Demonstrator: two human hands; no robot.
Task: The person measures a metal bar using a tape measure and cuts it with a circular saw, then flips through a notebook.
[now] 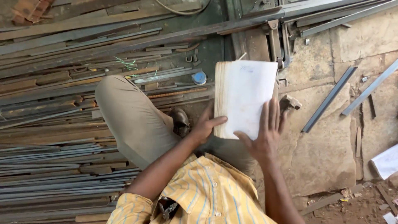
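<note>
He is steadying the notebook [244, 97] on his knee, left hand [204, 126] pinching its edge, right hand [265, 135] spread flat; pressing evenly should be keeping it still.

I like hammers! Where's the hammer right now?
The hammer lies on the stone floor, just right of the notebook and above the right hand.

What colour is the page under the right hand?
White, on the notebook; head view.
</note>
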